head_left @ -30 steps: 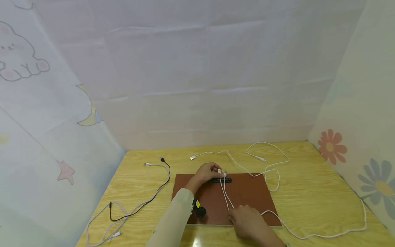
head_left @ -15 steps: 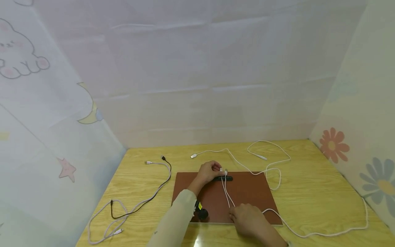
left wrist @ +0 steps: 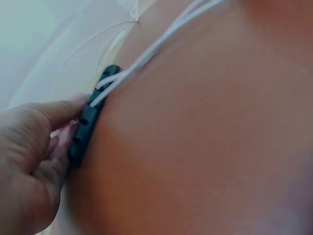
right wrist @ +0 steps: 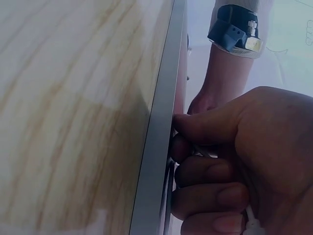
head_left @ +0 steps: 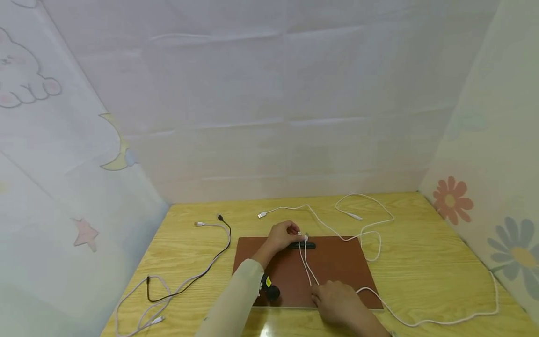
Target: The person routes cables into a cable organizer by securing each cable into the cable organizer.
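Note:
A black slotted cable clip (head_left: 311, 245) lies along the back edge of a brown board (head_left: 341, 264). Two strands of white cable (left wrist: 159, 44) pass through neighbouring slots of the clip, and their plugs (head_left: 306, 238) show just behind it. My left hand (head_left: 280, 236) is at the clip, thumb and fingers bent round the plug ends; the fingertips are partly hidden. Close to the board's front edge, my right hand (head_left: 337, 301) grips the same white strands, its fingers curled. In the right wrist view, the white cable (right wrist: 249, 205) runs across the palm.
Another white cable (head_left: 324, 222) with a USB plug winds behind the board to the right. A black cable (head_left: 195, 282) and a pale cable (head_left: 118, 314) lie tangled on the left of the wooden table (head_left: 421, 271). Printed cloth walls stand around it.
Both hands keep nearly the same places at the clip and the front edge. Only the head view shifts slightly; the cables and board stay put.

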Demonstrator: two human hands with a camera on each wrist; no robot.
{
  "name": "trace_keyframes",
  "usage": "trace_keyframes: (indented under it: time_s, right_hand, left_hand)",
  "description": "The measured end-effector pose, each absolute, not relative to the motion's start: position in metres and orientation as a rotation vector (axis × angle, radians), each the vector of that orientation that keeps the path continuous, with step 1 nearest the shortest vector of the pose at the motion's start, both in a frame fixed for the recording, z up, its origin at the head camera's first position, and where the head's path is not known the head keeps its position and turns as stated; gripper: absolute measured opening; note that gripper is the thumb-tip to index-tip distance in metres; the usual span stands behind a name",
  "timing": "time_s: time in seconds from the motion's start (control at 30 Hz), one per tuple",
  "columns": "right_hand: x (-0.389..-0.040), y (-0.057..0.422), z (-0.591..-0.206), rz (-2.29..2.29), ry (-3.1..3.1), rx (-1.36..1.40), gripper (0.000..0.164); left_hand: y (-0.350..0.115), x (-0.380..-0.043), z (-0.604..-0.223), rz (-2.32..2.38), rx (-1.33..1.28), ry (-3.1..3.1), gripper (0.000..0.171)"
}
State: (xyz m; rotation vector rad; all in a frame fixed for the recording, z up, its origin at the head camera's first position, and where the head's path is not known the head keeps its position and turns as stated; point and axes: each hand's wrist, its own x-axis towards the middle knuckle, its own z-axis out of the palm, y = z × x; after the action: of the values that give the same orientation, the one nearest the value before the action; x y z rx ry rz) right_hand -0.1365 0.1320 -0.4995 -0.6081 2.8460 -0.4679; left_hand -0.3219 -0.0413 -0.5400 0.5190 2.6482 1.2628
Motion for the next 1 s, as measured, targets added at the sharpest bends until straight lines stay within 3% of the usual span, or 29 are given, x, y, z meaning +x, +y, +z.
trace_keyframes:
  time_s: [0.27,0.5,0.7,1.0]
  right_hand:
    - [-0.134,0.130,-0.500,-0.496,2.865,-0.611,0.026]
    - [-0.134,0.131,-0.499,-0.500,2.879,-0.585,0.025]
    - [-0.133,0.129,-0.502,-0.439,2.921,-0.539,0.028]
    - [-0.129,0.129,-0.500,-0.468,2.990,-0.541,0.030]
  left_hand:
    - [-0.052,-0.328,-0.531,1.104,0.652,2.669,0.032]
    - [-0.068,-0.338,-0.528,1.106,0.665,2.767,0.019]
    - [-0.089,-0.349,-0.527,1.115,0.518,2.962,0.010]
    - [-0.113,-0.365,-0.529,0.967,0.243,3.111,0.024]
